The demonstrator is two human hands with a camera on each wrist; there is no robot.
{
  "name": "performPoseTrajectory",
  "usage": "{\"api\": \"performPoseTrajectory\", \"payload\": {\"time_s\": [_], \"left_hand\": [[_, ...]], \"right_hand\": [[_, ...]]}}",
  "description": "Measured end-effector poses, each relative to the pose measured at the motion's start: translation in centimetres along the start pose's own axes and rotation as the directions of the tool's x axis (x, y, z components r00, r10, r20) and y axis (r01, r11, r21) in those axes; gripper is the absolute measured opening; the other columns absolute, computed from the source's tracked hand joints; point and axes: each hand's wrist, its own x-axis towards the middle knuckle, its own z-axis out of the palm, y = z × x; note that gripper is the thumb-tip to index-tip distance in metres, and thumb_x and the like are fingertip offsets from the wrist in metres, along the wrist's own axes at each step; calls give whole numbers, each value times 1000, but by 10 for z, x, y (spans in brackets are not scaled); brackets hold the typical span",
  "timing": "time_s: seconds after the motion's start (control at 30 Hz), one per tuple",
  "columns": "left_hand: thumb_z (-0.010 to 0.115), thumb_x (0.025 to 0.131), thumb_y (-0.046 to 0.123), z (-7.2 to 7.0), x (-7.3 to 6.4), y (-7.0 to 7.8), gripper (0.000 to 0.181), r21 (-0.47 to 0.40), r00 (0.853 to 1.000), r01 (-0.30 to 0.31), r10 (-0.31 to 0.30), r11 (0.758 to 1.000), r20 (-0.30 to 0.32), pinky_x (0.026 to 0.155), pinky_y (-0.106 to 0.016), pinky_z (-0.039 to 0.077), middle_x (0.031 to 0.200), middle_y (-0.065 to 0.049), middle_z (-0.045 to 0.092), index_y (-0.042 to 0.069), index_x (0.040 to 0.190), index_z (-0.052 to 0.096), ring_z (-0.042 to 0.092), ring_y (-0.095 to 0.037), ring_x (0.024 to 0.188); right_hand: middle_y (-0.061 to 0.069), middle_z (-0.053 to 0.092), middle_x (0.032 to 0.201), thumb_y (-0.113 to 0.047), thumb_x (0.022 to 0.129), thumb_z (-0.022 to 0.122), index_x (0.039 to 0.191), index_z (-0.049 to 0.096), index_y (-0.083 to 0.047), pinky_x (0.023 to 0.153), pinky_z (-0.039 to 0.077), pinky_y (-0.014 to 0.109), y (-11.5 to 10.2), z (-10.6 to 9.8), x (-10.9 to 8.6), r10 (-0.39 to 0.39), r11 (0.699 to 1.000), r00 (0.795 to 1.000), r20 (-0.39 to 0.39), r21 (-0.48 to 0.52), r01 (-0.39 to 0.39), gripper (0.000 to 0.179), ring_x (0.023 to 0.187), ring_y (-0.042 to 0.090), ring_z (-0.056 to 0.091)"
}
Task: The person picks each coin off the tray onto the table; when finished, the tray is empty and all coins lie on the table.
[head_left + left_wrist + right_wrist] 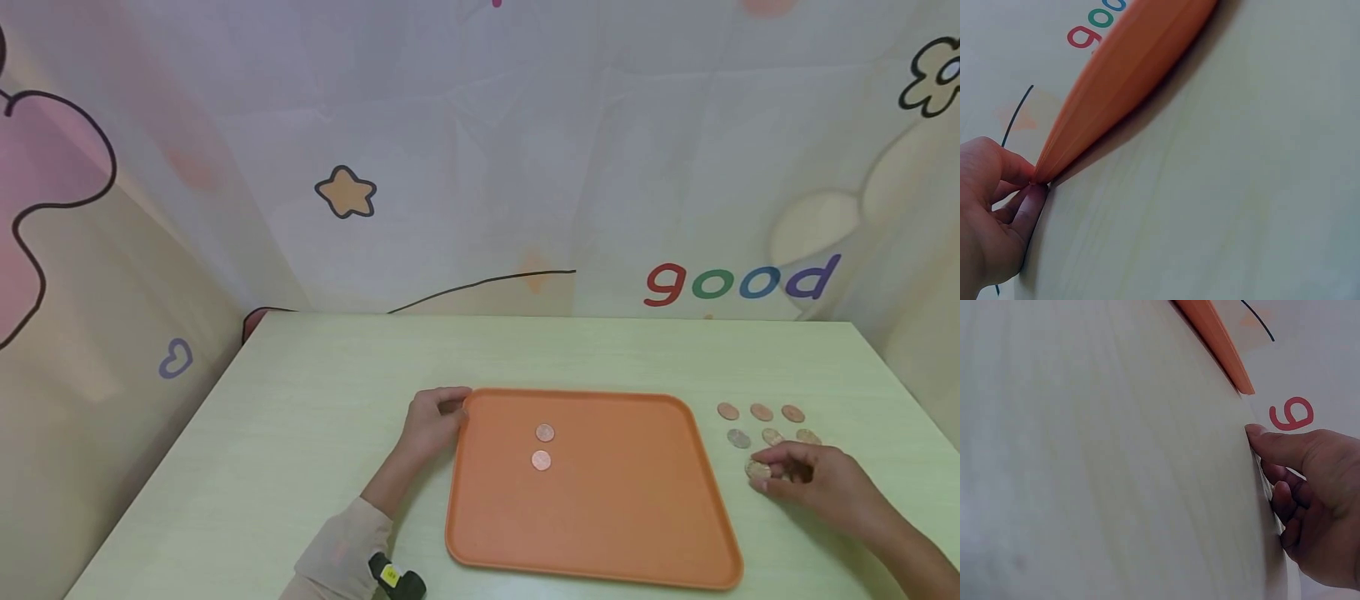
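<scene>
An orange tray [600, 500] lies flat on the table, with two coins, an upper one [544, 432] and a lower one [541, 460], on its left half. My left hand [435, 423] pinches the rim at the tray's far left corner; the left wrist view has this hand [997, 212] at the tray's tip [1104, 87]. To the right of the tray, my right hand [825, 483] holds a gold-coloured coin [758, 469] between thumb and fingers, low over the table. From the right wrist, that hand [1316, 494] shows, but its coin cannot be made out.
Beyond the right hand lie copper-coloured coins [761, 412] in a row. A nearer row has a silver coin [738, 438] and gold-coloured ones [772, 437], partly near the fingers. A printed cloth [480, 167] hangs behind the pale table [337, 400].
</scene>
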Motion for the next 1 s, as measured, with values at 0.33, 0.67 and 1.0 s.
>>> {"api": "performPoseTrajectory", "payload": {"time_s": [0.33,0.67,1.0], "left_hand": [[57,89,-5,1,0,0,36,-5,1000,-2,2,1000,-4,84,-31,59,122,-21,72,-3,122,71,69,-31,109],[57,89,-5,1,-1,1,37,2,1000,4,-4,1000,-7,86,-33,58,122,-20,72,-3,122,71,68,-30,109],[57,89,-6,1,-1,2,37,2,1000,-12,12,1000,-9,87,-34,59,123,-20,71,-3,122,71,68,-31,110]], "right_hand": [[-8,58,76,-18,85,82,107,77,-2,59,33,22,-4,-1,2,26,999,999,19,-29,-25,28,69,1,38],[-10,60,77,-16,84,82,111,77,0,58,32,24,-3,0,3,30,1000,999,14,-9,-30,31,69,2,38],[-11,66,78,-17,84,82,114,76,1,57,36,21,-4,-2,3,32,999,999,29,-13,-32,36,69,-1,39]]}}
